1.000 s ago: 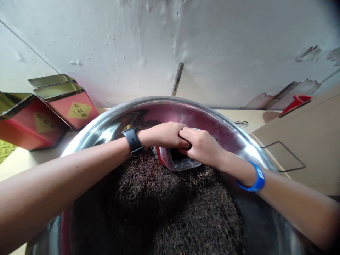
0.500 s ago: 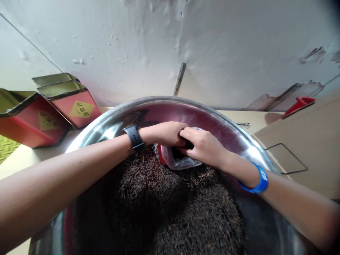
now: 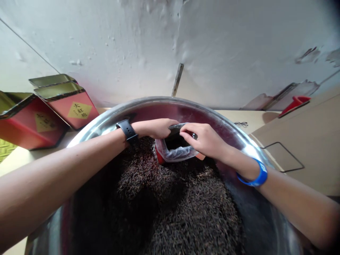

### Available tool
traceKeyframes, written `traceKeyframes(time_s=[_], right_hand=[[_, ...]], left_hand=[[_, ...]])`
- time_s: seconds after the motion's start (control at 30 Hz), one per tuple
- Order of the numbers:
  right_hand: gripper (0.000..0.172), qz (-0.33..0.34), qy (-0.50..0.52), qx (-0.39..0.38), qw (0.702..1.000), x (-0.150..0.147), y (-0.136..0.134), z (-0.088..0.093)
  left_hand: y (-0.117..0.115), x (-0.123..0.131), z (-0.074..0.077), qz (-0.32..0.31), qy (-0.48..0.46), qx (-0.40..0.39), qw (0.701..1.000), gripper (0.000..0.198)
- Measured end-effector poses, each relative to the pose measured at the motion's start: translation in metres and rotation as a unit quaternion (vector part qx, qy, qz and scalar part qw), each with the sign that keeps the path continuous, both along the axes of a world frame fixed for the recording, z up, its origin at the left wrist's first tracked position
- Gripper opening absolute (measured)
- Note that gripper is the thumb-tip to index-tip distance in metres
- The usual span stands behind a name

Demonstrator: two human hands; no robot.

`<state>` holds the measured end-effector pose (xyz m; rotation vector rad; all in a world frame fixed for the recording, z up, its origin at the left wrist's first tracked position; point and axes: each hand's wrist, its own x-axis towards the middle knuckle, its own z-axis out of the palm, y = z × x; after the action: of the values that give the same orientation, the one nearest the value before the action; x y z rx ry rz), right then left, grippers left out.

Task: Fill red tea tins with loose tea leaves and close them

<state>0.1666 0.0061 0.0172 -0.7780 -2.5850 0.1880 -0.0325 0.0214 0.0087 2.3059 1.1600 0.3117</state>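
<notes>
A pale grey, uneven plaster wall (image 3: pixel 225 53) fills the far side, blistered and bumpy toward the left, where a thin dark line (image 3: pixel 29 45) slants down, and flaking at the right around a peeling patch (image 3: pixel 308 56), with a narrow metal strip (image 3: pixel 177 79) standing near the middle. Below it a pale desk (image 3: pixel 257 117) meets the wall, with a beige board (image 3: pixel 316 138) at the right and a yellow-green textured surface (image 3: pixel 5 150) at the left edge. Soft, cool light brightens the left of the wall, while the far right corner darkens.
</notes>
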Motion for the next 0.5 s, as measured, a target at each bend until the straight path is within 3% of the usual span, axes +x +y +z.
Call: traceKeyframes(time_s=[0.3, 0.5], right_hand=[[0.03, 0.026, 0.118, -0.033, 0.992, -0.001, 0.0, 0.0], [0.036, -0.013, 0.247, -0.068, 0.967, 0.001, -0.02, 0.007]], left_hand=[[0.0, -0.002, 0.002, 0.008, 0.01, 0.007, 1.0, 0.032], [-0.008, -0.003, 0.015, -0.105, -0.045, -0.087, 0.99, 0.05]])
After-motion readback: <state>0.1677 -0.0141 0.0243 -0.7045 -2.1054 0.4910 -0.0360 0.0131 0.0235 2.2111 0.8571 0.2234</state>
